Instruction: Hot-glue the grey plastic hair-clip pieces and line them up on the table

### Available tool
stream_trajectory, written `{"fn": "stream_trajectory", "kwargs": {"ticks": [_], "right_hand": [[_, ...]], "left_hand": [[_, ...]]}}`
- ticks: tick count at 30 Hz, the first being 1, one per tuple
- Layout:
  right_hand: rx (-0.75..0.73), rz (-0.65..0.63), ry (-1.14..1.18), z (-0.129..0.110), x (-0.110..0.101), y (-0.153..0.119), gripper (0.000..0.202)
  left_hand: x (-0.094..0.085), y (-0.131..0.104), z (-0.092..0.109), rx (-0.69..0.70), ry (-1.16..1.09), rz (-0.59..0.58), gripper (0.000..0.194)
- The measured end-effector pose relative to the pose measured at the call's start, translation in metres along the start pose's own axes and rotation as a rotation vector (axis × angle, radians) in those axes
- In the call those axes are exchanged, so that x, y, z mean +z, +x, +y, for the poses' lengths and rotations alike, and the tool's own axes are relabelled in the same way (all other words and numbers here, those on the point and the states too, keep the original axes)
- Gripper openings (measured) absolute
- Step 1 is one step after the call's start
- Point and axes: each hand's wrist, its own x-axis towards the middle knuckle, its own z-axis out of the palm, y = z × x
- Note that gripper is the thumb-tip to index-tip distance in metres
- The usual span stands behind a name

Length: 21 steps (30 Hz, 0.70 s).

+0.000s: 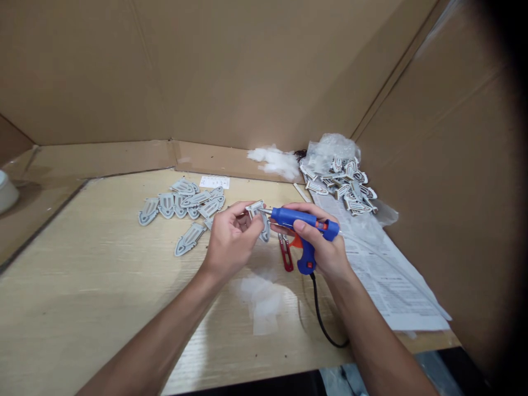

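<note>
Near the middle of the table, my left hand [233, 234] pinches a small grey-white pointed piece [265, 228] between thumb and fingers. A blue glue gun [293, 218] is gripped in my right hand [324, 242], its metal nozzle pointing left at the upper part of the piece. Whether the tip touches it I cannot tell. Just below the gun lies a red-handled tool [285, 254], beside an orange part [296, 241]. Similar grey pieces [166, 204] lie in a loose group to the left of my left hand.
Cardboard walls [231, 71] enclose the wooden table [103, 264]. Many more pieces [350, 184] are heaped at the back right by printed sheets [383, 269]. White fluff [276, 161] lies at the back. A black cord [319, 313] hangs from the gun.
</note>
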Motion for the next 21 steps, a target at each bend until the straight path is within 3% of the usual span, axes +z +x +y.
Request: {"fn": "stream_trajectory", "kwargs": {"ticks": [21], "right_hand": [[0.014, 0.032, 0.018, -0.0012, 0.0024, 0.0008, 0.029]], "left_hand": [[0.0005, -0.0023, -0.0007, 0.006, 0.008, 0.008, 0.030]]}}
